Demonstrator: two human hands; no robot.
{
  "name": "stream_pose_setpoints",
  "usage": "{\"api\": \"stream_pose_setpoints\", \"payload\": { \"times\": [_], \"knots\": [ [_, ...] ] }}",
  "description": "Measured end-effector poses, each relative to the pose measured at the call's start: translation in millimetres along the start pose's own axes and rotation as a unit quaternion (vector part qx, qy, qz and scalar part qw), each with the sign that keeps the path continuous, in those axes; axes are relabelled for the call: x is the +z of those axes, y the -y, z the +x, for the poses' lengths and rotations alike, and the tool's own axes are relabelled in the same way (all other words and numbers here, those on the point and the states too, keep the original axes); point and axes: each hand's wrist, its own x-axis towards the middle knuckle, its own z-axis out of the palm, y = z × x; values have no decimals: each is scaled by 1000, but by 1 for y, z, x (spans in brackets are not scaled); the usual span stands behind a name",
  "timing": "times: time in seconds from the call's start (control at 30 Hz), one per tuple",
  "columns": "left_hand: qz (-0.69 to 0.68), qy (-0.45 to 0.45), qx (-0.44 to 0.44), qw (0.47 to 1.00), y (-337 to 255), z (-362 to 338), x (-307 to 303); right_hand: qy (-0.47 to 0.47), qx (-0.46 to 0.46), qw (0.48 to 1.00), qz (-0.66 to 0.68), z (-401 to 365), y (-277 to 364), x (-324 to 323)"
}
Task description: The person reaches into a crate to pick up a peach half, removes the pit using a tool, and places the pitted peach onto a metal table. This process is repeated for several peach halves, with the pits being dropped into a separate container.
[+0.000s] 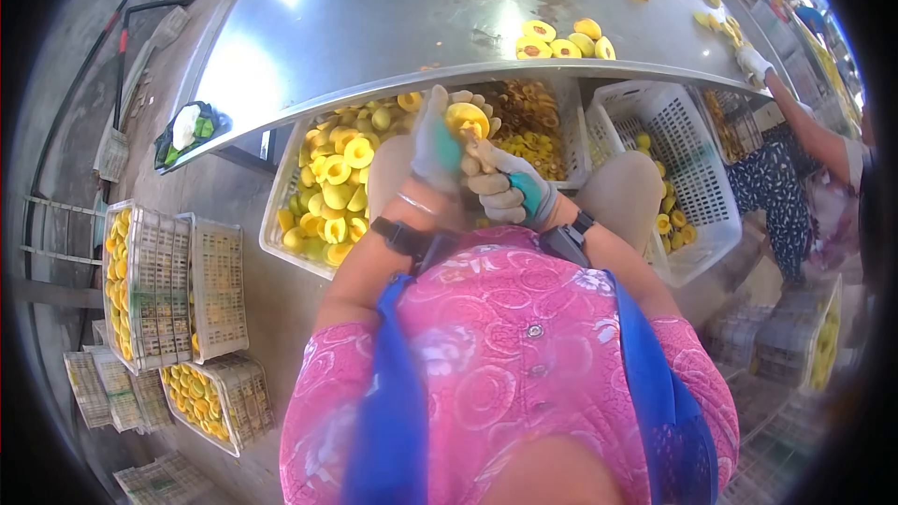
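Head view, looking down past a pink patterned top with blue apron straps. A yellow fruit half [466, 119] with a hollowed centre is held up between both gloved hands, just below the near edge of a broad polished steel table [374, 28] and above the crates.

The left hand [435, 145], in a grey glove with a teal patch, is closed around the left side of the yellow fruit half. A thin silver bracelet [416, 203] and a black wrist strap [402, 236] sit on that forearm. The right hand [510, 189], in a pale glove with a teal cuff, has its fingers curled together and its fingertips pressed against the fruit's near edge. Whether it also holds a tool cannot be told.

Under the table stand three crates:
- Left: a white slatted plastic crate [282, 178], filled with yellow fruit halves.
- Middle: a white crate [577, 136] of brownish scraps.
- Right: a white mesh crate [673, 122], holding a few halves.

A small pile of yellow halves [561, 40] lies on the table, far right of centre. A co-worker's white-gloved hand [753, 61] rests at the far right edge. Stacked wire crates [159, 285] stand on the floor at near left.
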Motion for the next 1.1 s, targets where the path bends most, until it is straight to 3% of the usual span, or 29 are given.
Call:
{"api": "stream_pose_setpoints", "payload": {
  "times": [0.13,0.23,0.27,0.3,0.37,0.4,0.47,0.57,0.6,0.67,0.8,0.9,0.97,1.1],
  "knots": [
    [-48,17,31,998,-24,2,-11,18,-31,999,-16,-6,8,10],
    [-9,10,56,998,-78,-4,-43,-116,-60,973,-188,-15,18,5],
    [119,11,103,988,-99,-8,-62,-205,-80,924,-312,-17,22,6],
    [243,12,149,959,-119,-12,-81,-266,-98,873,-398,-17,24,5],
    [416,-140,235,867,-152,-15,-121,-377,-125,733,-552,-18,28,-1],
    [517,-170,277,792,-155,-18,-123,-377,-176,629,-657,-16,31,-26],
    [690,-223,348,594,-163,-25,-118,-384,-185,544,-723,-15,37,-37],
    [546,-135,218,797,-124,-31,-54,-370,-205,455,-784,-10,40,-42],
    [603,-41,233,762,-108,-18,-60,-363,-214,430,-799,-9,42,-42],
    [612,73,195,763,-70,-2,-47,-365,-181,413,-814,-7,44,-27],
    [450,90,28,888,-13,20,-4,-369,-144,368,-842,-11,49,-9],
    [463,83,49,881,-4,28,2,-409,-95,335,-843,-21,60,-12],
    [530,55,48,845,-2,32,4,-461,-85,352,-810,-31,67,-18],
    [688,64,151,707,-2,60,13,-488,-149,413,-754,-53,74,-46]
  ]
}}
